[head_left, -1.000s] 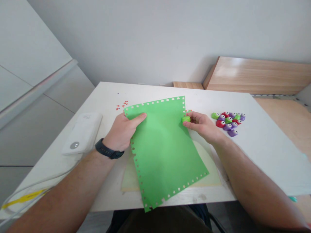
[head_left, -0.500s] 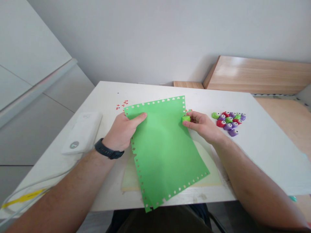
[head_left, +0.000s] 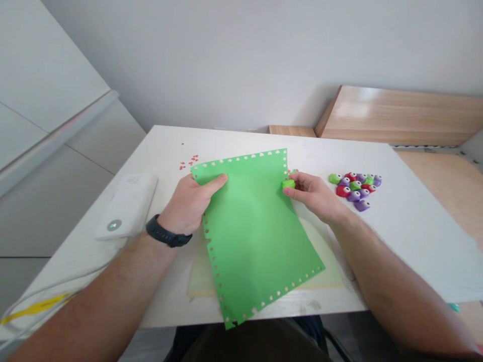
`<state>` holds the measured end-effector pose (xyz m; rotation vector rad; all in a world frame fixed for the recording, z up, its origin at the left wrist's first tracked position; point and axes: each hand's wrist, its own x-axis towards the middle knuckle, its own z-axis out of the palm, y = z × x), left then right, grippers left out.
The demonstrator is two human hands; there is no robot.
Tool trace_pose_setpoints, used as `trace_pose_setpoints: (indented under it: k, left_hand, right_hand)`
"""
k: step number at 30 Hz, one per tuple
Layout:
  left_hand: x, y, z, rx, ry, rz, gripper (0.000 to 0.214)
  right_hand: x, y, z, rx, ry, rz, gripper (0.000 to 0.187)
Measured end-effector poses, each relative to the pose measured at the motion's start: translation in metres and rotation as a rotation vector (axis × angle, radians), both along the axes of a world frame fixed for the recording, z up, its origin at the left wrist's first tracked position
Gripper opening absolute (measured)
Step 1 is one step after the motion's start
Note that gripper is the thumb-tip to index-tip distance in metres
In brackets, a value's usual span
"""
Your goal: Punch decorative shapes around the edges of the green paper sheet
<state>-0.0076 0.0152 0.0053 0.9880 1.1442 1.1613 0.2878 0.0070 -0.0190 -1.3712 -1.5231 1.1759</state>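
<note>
Head camera: the left hand (head_left: 188, 206) pinches the green paper sheet (head_left: 260, 241) near its edge above the tabletop (head_left: 415, 226) (light, floppy, best held by the edge), while the right hand (head_left: 313, 196) grips a green craft punch (head_left: 289, 184) closed between fingers and thumb.

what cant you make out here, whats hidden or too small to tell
Head view: the green punch is mostly hidden by the right hand and its fingers, so its cutting shape can't be seen.
Head view: the green sheet hides most of the pale backing.
Head view: the red bits are too small to identify.
</note>
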Motion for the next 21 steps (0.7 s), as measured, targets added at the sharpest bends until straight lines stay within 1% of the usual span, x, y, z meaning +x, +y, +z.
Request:
trace_pose_setpoints:
  k: [5,14,18,21]
  left_hand:
    - [0.0005,-0.0001,0.0002,0.006,0.012,0.000,0.042]
    - [0.0008,-0.0001,0.0005,0.011,0.014,0.003,0.044]
    - [0.0019,-0.0003,0.0020,0.000,0.012,0.015,0.047]
    - [0.0023,-0.0005,0.0024,-0.008,0.012,0.020,0.043]
  right_hand:
    - [-0.0003,0.0002,-0.0011,0.016,-0.012,-0.022,0.036]
    - [-0.0029,-0.0009,0.0004,0.034,-0.040,-0.033,0.031]
    - [-0.0042,-0.0011,0.0017,0.036,-0.042,-0.061,0.032]
    - [-0.0050,-0.0007,0.0014,0.036,-0.040,-0.074,0.035]
